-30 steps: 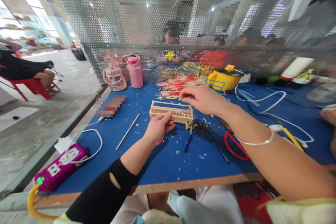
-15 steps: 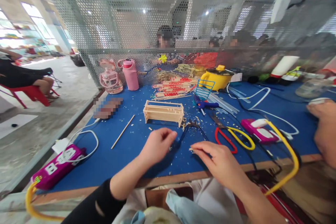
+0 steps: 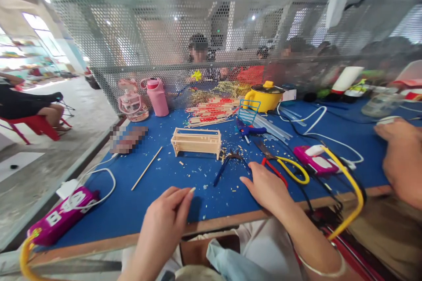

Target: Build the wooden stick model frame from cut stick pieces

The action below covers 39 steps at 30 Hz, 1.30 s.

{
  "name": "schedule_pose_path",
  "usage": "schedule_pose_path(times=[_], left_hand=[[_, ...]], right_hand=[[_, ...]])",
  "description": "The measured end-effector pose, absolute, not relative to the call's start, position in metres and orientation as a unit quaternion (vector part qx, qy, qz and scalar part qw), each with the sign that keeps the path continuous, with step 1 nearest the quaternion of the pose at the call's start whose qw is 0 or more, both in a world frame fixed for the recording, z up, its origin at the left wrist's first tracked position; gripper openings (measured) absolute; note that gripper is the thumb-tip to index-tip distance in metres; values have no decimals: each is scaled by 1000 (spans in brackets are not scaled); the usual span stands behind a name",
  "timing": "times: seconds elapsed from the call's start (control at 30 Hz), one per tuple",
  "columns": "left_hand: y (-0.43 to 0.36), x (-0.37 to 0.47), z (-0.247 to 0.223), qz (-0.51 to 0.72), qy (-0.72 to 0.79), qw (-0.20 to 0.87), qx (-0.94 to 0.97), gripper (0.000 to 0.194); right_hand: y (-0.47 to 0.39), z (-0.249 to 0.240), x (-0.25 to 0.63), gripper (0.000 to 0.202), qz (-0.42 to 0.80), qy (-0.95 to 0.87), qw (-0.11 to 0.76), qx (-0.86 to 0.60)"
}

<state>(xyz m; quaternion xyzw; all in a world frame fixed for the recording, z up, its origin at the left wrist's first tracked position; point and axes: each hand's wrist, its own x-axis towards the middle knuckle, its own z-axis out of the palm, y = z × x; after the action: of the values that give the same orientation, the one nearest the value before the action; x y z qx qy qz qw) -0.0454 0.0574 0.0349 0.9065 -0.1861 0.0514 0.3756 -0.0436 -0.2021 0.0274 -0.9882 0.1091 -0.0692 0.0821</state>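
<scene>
My left hand (image 3: 169,210) is above the table's front edge, thumb and forefinger pinched on a tiny pale piece (image 3: 192,189). My right hand (image 3: 265,184) has its thumb and forefinger apart, beside the blue-handled pliers (image 3: 216,175) and the red and yellow-handled scissors (image 3: 296,169); nothing shows between its fingers. A small wooden stick frame (image 3: 197,141) stands upright on the blue table, beyond both hands. Left of it lies a single thin stick (image 3: 147,168). Small wood scraps lie around the pliers.
Behind are a pile of sticks (image 3: 211,112), a blue glue gun (image 3: 250,130), a yellow pot (image 3: 265,99) and two pink bottles (image 3: 158,99). Power strips (image 3: 64,216) with cables lie at left and right. Another person's hand (image 3: 400,153) is at the right edge.
My left hand has moved left and nearer, and the pale piece now shows at its fingertips. My right hand has moved toward the pliers and opened its pinch. The view has shifted slightly.
</scene>
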Motion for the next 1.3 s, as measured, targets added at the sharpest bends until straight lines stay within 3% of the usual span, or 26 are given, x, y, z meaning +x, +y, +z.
schedule_pose_path(times=[0.07, 0.2, 0.3, 0.37, 0.43, 0.57, 0.77, 0.9, 0.97, 1.13, 1.3], left_hand=[[78, -48, 34, 109, -142, 373, 910, 25], [105, -59, 34, 290, 35, 452, 843, 26], [105, -63, 35, 391, 159, 560, 713, 27], [93, -61, 36, 349, 126, 631, 682, 22], [72, -58, 37, 211, 2, 678, 704, 21], [25, -54, 39, -82, -207, 651, 726, 31], [1, -47, 37, -43, -257, 594, 761, 33], [3, -36, 42, -73, -335, 578, 741, 31], [6, -32, 46, -101, -359, 571, 732, 31], [19, -17, 45, -131, -348, 515, 772, 38], [28, 7, 35, 72, -228, 352, 905, 30]], right_hand=[[-206, 26, -37, 17, -54, 125, 69, -988], [-212, 29, -44, 19, -66, 131, 96, -985], [-212, 32, -64, 20, -131, 130, 232, -955], [-204, 34, -78, 25, -163, 123, 371, -906], [-191, 37, -90, 31, -155, 119, 483, -854], [-163, 41, -101, 34, -116, 123, 643, -747], [-150, 39, -92, 28, -53, 62, 835, -544], [-142, 33, -78, 47, 116, -19, 864, -490], [-143, 33, -71, 51, 133, -35, 854, -501], [-175, 52, -51, 70, -11, -27, 839, -544], [-210, 63, -42, 73, -123, -18, 808, -575]])
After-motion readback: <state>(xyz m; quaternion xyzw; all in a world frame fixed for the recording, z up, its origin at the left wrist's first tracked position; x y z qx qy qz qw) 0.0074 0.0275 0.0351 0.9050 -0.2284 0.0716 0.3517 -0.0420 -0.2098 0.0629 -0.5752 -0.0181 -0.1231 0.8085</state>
